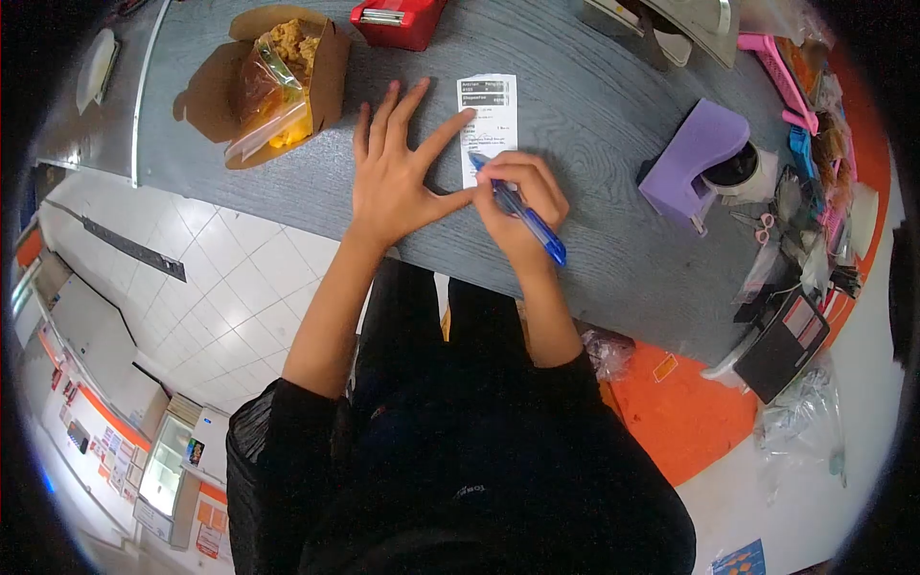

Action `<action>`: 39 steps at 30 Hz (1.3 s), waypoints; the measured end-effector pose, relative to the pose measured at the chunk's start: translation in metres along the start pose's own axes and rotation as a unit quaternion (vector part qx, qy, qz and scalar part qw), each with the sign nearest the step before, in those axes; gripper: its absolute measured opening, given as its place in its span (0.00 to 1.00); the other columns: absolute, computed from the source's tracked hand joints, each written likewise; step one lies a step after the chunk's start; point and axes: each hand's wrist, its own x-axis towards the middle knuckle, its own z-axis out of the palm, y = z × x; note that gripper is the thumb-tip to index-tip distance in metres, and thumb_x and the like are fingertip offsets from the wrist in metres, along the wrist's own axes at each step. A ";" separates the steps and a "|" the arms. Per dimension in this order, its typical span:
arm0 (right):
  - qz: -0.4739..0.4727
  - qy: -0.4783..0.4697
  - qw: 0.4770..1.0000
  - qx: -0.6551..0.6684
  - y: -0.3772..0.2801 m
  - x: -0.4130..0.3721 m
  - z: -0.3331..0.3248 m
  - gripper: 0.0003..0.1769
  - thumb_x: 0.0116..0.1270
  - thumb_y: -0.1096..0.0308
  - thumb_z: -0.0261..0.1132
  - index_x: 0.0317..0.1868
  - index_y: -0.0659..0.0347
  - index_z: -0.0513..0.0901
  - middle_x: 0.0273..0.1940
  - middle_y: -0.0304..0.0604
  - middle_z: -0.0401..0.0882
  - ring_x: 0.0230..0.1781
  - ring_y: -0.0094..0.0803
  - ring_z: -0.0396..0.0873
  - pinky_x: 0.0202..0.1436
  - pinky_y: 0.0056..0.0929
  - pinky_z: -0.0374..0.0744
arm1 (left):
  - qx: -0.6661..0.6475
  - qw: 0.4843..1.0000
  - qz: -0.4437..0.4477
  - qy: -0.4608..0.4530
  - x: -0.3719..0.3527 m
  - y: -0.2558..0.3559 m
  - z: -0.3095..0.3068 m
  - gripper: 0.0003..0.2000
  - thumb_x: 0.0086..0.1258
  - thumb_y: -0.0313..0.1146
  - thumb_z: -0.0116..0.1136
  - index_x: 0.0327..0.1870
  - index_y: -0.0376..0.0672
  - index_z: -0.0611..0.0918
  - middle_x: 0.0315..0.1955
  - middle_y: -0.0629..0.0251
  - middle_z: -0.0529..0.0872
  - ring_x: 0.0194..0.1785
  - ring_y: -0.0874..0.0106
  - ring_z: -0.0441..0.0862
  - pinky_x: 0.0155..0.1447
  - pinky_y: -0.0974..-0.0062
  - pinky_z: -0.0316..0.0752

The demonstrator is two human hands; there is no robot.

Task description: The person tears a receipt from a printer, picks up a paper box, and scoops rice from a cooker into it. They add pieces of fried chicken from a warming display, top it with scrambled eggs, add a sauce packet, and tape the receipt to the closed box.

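A printed paper receipt (491, 123) lies on the grey wood-grain table (604, 240). My right hand (522, 196) is closed around a blue pen (543, 233), its tip pointing at the lower part of the receipt. My left hand (398, 172) lies flat on the table with its fingers spread. Its index fingertip touches the receipt's left edge, and its thumb reaches toward the receipt's lower end, beside my right hand. The receipt's bottom is partly hidden by my right hand.
An open cardboard box (331, 72) with fried food and a plastic bag of orange contents (273, 110) stands left. Behind is a red stapler-like object (401, 27). A purple tape dispenser (695, 158), scissors (764, 228) and a black device (781, 345) crowd the right side.
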 end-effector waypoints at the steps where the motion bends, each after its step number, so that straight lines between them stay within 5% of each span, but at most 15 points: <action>1: -0.023 0.013 0.999 -0.024 0.002 0.000 0.000 0.11 0.45 0.81 0.69 0.31 0.61 0.78 0.35 0.42 0.81 0.34 0.34 0.82 0.35 0.28 0.80 | -0.001 1.000 0.001 -0.001 0.000 0.001 -0.001 0.38 0.40 0.65 0.66 0.60 0.69 0.75 0.67 0.60 0.63 0.72 0.54 0.55 0.71 0.45 0.46; 8: 0.047 0.114 0.992 -0.031 0.007 -0.006 -0.004 0.11 0.46 0.81 0.68 0.30 0.61 0.77 0.36 0.43 0.80 0.36 0.35 0.81 0.37 0.30 0.79 | -0.005 1.000 0.002 -0.006 0.001 0.002 -0.004 0.39 0.39 0.65 0.67 0.60 0.67 0.76 0.67 0.59 0.63 0.71 0.54 0.56 0.71 0.47 0.47; 12: 0.008 0.063 0.997 -0.045 0.003 -0.002 -0.001 0.11 0.47 0.81 0.67 0.31 0.61 0.77 0.34 0.43 0.80 0.33 0.35 0.80 0.35 0.30 0.79 | 0.009 1.000 0.010 0.004 0.000 0.000 0.000 0.40 0.39 0.69 0.65 0.60 0.68 0.76 0.66 0.59 0.64 0.71 0.55 0.56 0.71 0.45 0.47; 17: 0.011 0.108 0.992 -0.071 0.010 -0.002 -0.004 0.11 0.45 0.81 0.68 0.30 0.61 0.76 0.32 0.43 0.79 0.30 0.35 0.80 0.34 0.29 0.79 | -0.002 1.000 0.003 0.002 0.000 0.001 -0.002 0.40 0.39 0.69 0.65 0.60 0.68 0.76 0.66 0.60 0.64 0.71 0.55 0.56 0.71 0.45 0.46; 19: -0.015 0.026 1.000 -0.002 0.008 -0.004 -0.009 0.12 0.45 0.81 0.68 0.30 0.62 0.75 0.33 0.44 0.79 0.32 0.35 0.80 0.34 0.29 0.78 | 0.001 1.000 0.004 0.003 0.000 0.001 -0.003 0.40 0.39 0.69 0.65 0.60 0.68 0.76 0.66 0.60 0.64 0.71 0.56 0.56 0.71 0.45 0.46; 28: 0.035 0.072 0.997 -0.004 0.008 -0.011 -0.013 0.11 0.46 0.83 0.66 0.29 0.63 0.74 0.32 0.45 0.78 0.31 0.33 0.79 0.33 0.27 0.77 | -0.010 1.000 0.003 0.001 0.000 0.002 -0.004 0.41 0.37 0.68 0.66 0.60 0.68 0.75 0.66 0.60 0.64 0.71 0.55 0.57 0.71 0.48 0.47; 32: -0.017 0.019 0.998 -0.058 0.006 -0.011 -0.019 0.10 0.48 0.84 0.64 0.30 0.64 0.74 0.34 0.44 0.77 0.34 0.31 0.78 0.33 0.26 0.77 | -0.008 1.000 0.007 0.006 -0.001 0.001 -0.003 0.42 0.37 0.69 0.66 0.60 0.68 0.75 0.66 0.60 0.65 0.71 0.55 0.57 0.71 0.48 0.48; 34: 0.023 0.091 0.995 0.012 0.007 -0.007 -0.021 0.10 0.48 0.85 0.64 0.30 0.65 0.75 0.38 0.46 0.76 0.36 0.32 0.78 0.36 0.26 0.78 | -0.012 1.000 0.007 0.012 0.000 0.001 -0.004 0.42 0.36 0.69 0.66 0.60 0.68 0.75 0.66 0.60 0.65 0.71 0.55 0.57 0.70 0.48 0.48; 36: 0.011 0.073 0.997 0.019 0.004 0.005 -0.027 0.14 0.47 0.85 0.65 0.37 0.66 0.78 0.43 0.48 0.75 0.38 0.35 0.78 0.39 0.28 0.78 | -0.022 1.000 0.010 0.016 -0.001 0.001 -0.005 0.41 0.38 0.68 0.66 0.60 0.67 0.75 0.65 0.61 0.65 0.71 0.57 0.58 0.70 0.46 0.49; 38: -0.165 -0.019 0.977 -0.130 -0.001 0.027 -0.031 0.22 0.46 0.87 0.64 0.46 0.65 0.79 0.46 0.50 0.74 0.42 0.38 0.78 0.46 0.29 0.78 | -0.020 1.000 0.014 0.017 -0.001 0.002 -0.007 0.41 0.38 0.67 0.66 0.61 0.66 0.75 0.66 0.59 0.65 0.70 0.56 0.58 0.70 0.45 0.49; 39: -0.130 -0.111 0.979 -0.113 -0.004 0.032 -0.034 0.26 0.48 0.86 0.61 0.51 0.63 0.79 0.48 0.50 0.74 0.48 0.41 0.76 0.53 0.32 0.76 | -0.019 1.000 0.016 0.012 -0.001 0.002 -0.009 0.42 0.38 0.66 0.66 0.62 0.66 0.74 0.66 0.58 0.64 0.70 0.54 0.57 0.70 0.44 0.49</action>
